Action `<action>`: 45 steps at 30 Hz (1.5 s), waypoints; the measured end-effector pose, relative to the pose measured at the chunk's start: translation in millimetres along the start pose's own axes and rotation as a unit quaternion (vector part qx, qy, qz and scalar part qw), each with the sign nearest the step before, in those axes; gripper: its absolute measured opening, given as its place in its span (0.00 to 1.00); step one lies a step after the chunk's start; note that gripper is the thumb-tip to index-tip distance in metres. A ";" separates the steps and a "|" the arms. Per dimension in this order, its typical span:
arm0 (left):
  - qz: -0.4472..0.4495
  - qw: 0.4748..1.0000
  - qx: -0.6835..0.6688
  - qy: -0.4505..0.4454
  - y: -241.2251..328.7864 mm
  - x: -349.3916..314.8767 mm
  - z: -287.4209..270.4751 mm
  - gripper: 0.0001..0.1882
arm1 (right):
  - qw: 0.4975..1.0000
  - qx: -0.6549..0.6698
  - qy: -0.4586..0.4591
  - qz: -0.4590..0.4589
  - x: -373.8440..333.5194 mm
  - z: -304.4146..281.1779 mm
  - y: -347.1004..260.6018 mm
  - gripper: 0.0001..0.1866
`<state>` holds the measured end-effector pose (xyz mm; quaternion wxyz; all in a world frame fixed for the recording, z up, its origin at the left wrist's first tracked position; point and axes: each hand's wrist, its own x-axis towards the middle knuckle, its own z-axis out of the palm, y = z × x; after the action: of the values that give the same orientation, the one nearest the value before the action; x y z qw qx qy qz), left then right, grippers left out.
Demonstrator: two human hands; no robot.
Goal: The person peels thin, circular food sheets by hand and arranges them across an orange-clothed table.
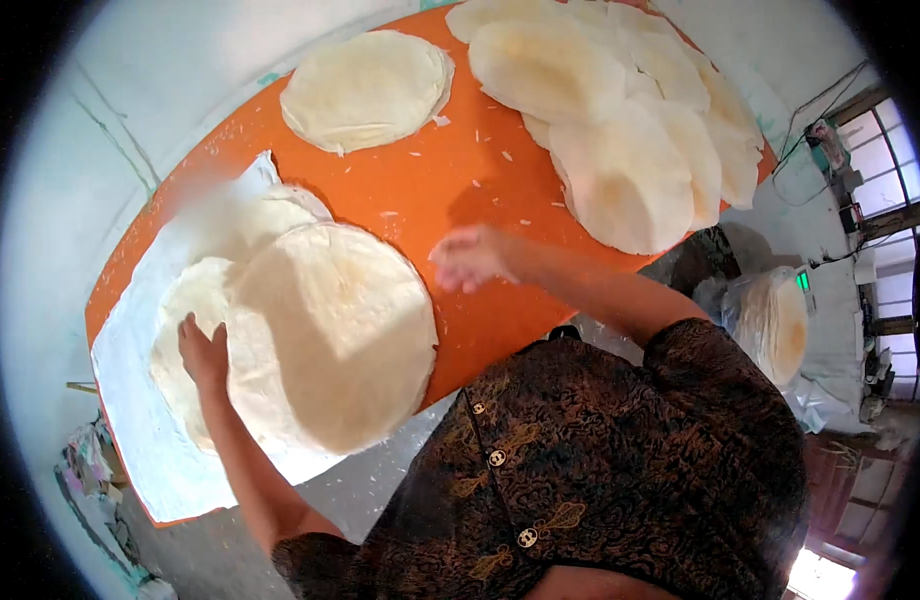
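Several flatbreads [380,290] on white cloth [130,390], worktop [400,200]'s left end. My left hand [206,352]: grip apart, at them; right hand [472,257]: loosely apart, nothing visible held. I'd support edges two-handed; likely tear easily.

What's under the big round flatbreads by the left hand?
A white sheet sticks out past their left side, lying on the orange table. The flatbreads cover the rest, so what's beneath their middle can't be seen.

Orange tabletop [410,195] | white sheet [130,370], probably cloth, at left | round flatbread stack [365,90], far side | overlapping flatbread heap [620,160], far right | scattered pale flakes [441,120]
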<state>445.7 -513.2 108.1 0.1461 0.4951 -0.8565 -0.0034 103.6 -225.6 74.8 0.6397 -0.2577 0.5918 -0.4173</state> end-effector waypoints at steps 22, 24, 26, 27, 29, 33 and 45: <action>-0.389 0.671 -0.613 -0.151 196.6 -143.0 11.1 0.11 | 0.904 0.332 0.267 -0.013 246.4 -189.8 -121.5 0.16; -0.361 0.656 -0.642 -0.165 197.9 -136.1 12.7 0.12 | 0.897 0.353 0.262 -0.042 254.1 -176.9 -133.1 0.15; -0.346 0.641 -0.654 -0.204 195.6 -122.6 24.5 0.16 | 0.881 0.376 0.273 -0.083 256.9 -159.5 -149.0 0.16; -0.320 0.611 -0.691 -0.216 194.9 -114.4 34.0 0.18 | 0.881 0.379 0.270 -0.084 255.3 -148.5 -158.5 0.16; -0.293 0.454 -0.788 -0.295 190.6 -86.2 60.9 0.21 | 0.889 0.383 0.208 -0.139 237.8 -123.2 -169.9 0.15; -0.366 0.238 -0.856 -0.276 212.0 -33.4 110.0 0.31 | 0.910 0.334 0.174 -0.176 144.6 -74.9 -143.3 0.16; -0.213 0.268 -0.932 -0.122 206.2 -47.4 91.8 0.36 | 0.987 -0.043 0.142 -0.060 -16.2 -73.7 17.1 0.31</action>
<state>269.9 -380.6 39.6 0.3953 0.1783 -0.1384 -0.8904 36.6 -191.1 57.2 0.5112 -0.2588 0.6773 -0.4614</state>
